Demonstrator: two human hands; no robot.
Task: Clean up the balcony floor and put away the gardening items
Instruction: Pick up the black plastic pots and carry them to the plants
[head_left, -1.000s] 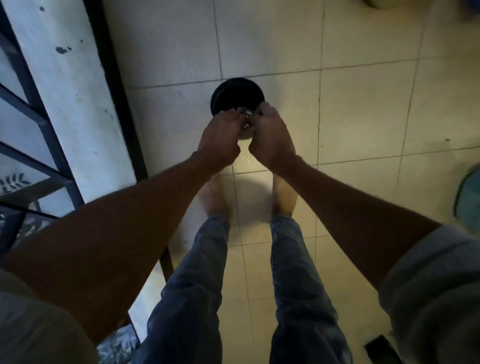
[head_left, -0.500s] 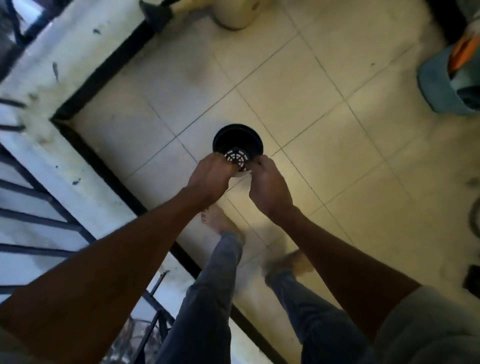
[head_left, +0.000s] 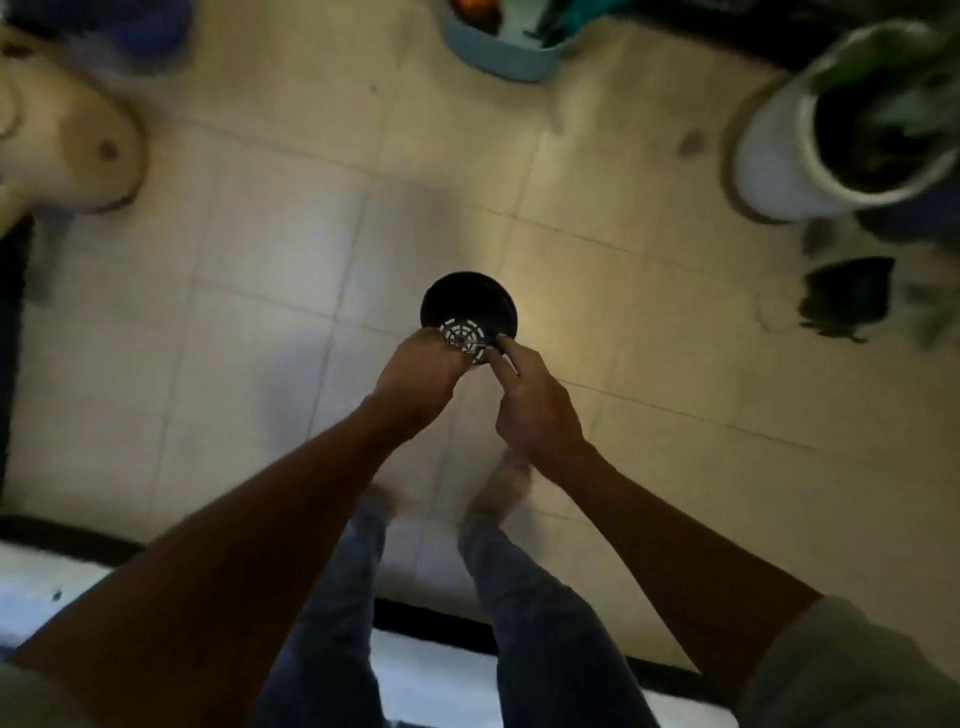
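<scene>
Two hands are raised in front of the person, both on one black plastic pot (head_left: 469, 312). The left hand (head_left: 418, 375) curls round the pot's near left side; the right hand (head_left: 530, 400) pinches its near right edge with fingers and thumb. The pot is held above the tiled floor (head_left: 291, 249), tipped so that its inside and the slotted, pale-looking base face the camera. It sits just beyond the knuckles, between the two hands. On the floor are one white planter (head_left: 800, 140) with green leaves at the right, one blue tub (head_left: 506, 54) at the top, one cream-coloured object (head_left: 67, 150) at the left, and one dark, blurred object (head_left: 844, 296) near the planter. Two bare feet stand below the hands.
</scene>
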